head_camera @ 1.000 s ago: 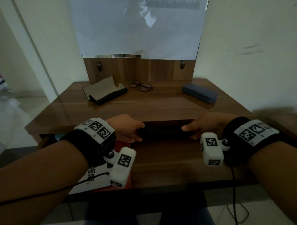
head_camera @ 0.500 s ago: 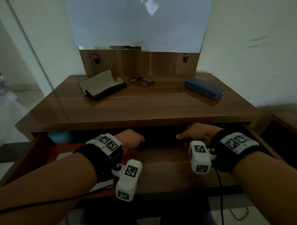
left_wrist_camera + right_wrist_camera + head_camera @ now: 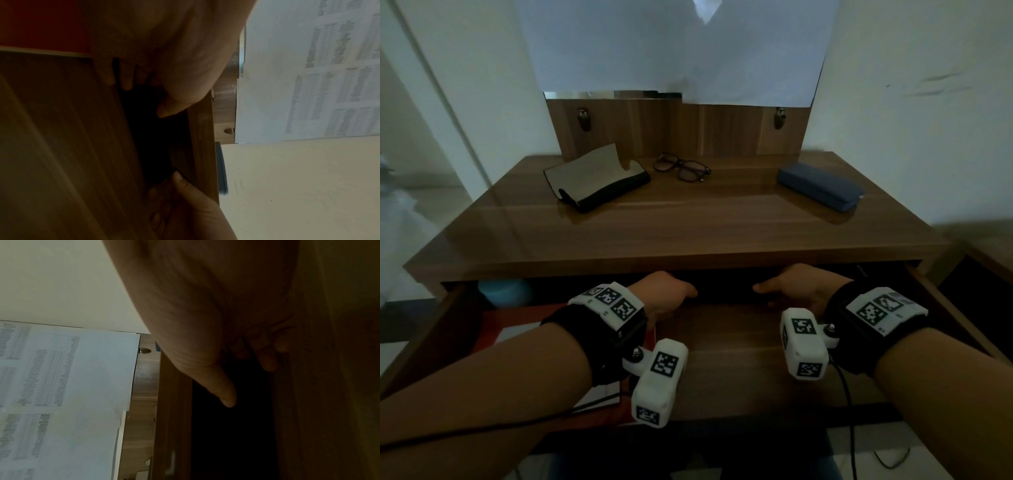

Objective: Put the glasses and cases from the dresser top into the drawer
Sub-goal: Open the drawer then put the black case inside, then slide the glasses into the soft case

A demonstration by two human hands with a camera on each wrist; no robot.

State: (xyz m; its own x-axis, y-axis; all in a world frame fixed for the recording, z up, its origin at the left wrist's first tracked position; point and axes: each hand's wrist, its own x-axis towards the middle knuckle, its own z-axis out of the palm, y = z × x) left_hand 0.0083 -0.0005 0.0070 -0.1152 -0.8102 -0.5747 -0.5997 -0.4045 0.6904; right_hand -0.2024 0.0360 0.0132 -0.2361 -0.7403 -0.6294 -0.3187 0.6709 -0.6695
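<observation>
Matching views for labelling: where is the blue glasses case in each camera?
Head: blue case at the right rear of the dresser top.
Left wrist: a grey-blue strip just right of centre.
Right wrist: only a small blue sliver mid-frame, probably the case.
Shared landmark: paper sheet.

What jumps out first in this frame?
Both hands, the left hand and right hand, sit at the front of the open drawer with fingers curled over its edge, just under the dresser top. On the top lie an open case at back left, glasses in the middle and a closed blue case at back right.
</observation>
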